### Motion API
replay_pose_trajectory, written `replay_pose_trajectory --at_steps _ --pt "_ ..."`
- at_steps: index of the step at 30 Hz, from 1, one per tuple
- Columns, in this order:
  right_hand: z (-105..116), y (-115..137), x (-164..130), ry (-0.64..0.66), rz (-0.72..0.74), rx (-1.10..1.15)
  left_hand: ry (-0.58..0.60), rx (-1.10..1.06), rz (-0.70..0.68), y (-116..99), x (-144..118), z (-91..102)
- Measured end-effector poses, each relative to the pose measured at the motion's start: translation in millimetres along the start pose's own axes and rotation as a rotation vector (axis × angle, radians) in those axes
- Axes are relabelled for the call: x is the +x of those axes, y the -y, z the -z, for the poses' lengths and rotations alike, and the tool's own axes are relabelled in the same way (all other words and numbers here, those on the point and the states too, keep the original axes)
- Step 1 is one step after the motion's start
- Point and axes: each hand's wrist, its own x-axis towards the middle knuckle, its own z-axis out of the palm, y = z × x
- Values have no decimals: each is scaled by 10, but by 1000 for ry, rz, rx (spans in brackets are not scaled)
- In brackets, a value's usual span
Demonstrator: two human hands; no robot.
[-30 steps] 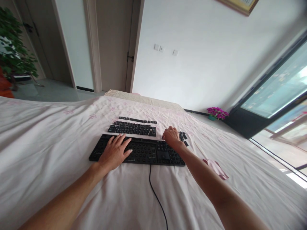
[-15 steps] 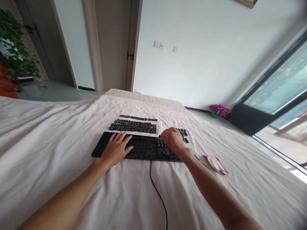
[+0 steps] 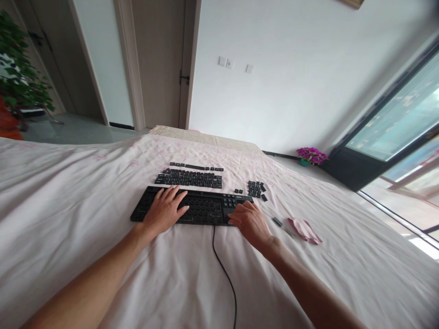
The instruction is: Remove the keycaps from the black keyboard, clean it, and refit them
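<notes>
A black keyboard (image 3: 202, 206) with its keycaps removed lies on a bed covered by a pale pink sheet (image 3: 68, 192). My left hand (image 3: 163, 210) rests flat on the keyboard's left part, fingers spread. My right hand (image 3: 251, 222) sits at the keyboard's near right corner, fingers curled over its edge; I cannot tell whether it holds a keycap. Rows of loose black keycaps (image 3: 188, 178) lie laid out beyond the keyboard, and a smaller cluster of keycaps (image 3: 255, 188) lies to the right.
The keyboard's black cable (image 3: 224, 269) runs toward me across the sheet. A thin tool (image 3: 279, 223) and a crumpled pink cloth (image 3: 304, 230) lie right of the keyboard. Beyond the bed are a door, a potted plant (image 3: 17, 73), purple flowers (image 3: 311, 156) and a large window.
My right hand has drawn back from the keycap cluster on the far right to the keyboard's near right corner. My left hand has stayed on the keyboard.
</notes>
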Motion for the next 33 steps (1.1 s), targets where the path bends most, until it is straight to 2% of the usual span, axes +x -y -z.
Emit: replay_pose_trajectory --at_steps 13,23,33 --pt "-21 -9 74 55 35 39 6 10 0 2 -5 2" --pt "-76 190 -72 10 15 -75 10 8 13 -1 0 -7" --pt "-82 -8 15 75 -125 299 0 6 12 6 3 -15"
